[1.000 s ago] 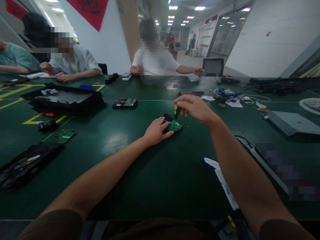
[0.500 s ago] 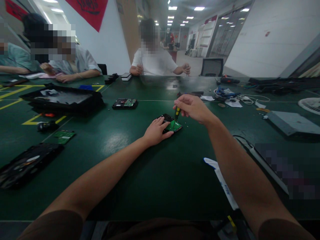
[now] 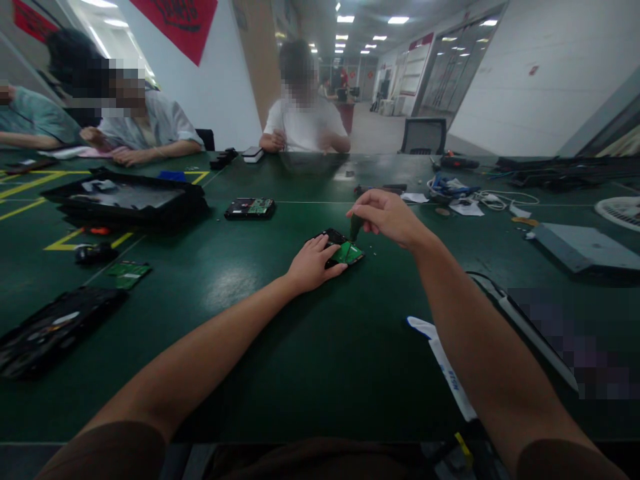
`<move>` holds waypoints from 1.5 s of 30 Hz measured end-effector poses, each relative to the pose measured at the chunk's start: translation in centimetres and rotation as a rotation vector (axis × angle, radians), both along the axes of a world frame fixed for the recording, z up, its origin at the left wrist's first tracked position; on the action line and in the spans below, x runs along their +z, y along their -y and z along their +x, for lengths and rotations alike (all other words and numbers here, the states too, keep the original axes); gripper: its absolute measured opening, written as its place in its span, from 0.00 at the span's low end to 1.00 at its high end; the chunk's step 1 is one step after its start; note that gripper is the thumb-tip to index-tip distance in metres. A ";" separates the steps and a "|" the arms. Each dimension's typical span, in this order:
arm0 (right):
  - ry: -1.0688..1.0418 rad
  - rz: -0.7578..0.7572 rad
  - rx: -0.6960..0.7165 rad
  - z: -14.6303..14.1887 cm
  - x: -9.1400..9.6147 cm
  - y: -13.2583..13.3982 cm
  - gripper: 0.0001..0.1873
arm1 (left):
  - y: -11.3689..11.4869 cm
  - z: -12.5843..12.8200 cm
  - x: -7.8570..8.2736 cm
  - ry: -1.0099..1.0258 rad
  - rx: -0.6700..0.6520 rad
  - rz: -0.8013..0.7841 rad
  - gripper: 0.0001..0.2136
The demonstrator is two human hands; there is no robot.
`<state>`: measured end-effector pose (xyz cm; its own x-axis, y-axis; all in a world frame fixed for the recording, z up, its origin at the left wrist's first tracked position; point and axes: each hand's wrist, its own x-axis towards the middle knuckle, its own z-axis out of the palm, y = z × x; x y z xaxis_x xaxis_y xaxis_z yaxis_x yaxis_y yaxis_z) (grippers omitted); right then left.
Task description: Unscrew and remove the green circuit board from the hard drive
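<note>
My right hand has its thumb and fingertips closed together around the handle of a screwdriver, which stands nearly upright with its shaft running down to the green circuit board. Half a second ago the handle showed me its yellow panel; now only its dark side faces me, so I judge it has been turned in my grip, while my wrist has barely shifted. To me that means the turning is under way at one spot, with the board no looser to the eye. The tip is too small from here for me to be sure it sits in a screw head.

My left hand lies palm down, fingers a little apart and gripping nothing, braced over the near-left part of the black drive that carries the board. The drive rests on the green table right in front of me and has kept its place under that hand, which is what steady turning calls for.

Just right of the drive are tiny bits, perhaps screws. Farther off to the left lies a second drive, and beyond it a black tray. Across the table, a person in white has drawn in an arm that was reaching sideways.
</note>
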<state>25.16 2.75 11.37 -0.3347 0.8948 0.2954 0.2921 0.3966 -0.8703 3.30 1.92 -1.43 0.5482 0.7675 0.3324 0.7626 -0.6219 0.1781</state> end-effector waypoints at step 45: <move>0.120 0.079 0.040 0.1 -0.2 0.2 0.14 | -0.2 0.0 -0.4 0.005 0.001 0.021 0.31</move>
<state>25.21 2.60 11.17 -0.4066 0.8555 0.3206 0.3746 0.4762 -0.7956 3.26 2.13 -1.85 0.5459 0.7609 0.3507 0.7623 -0.6248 0.1689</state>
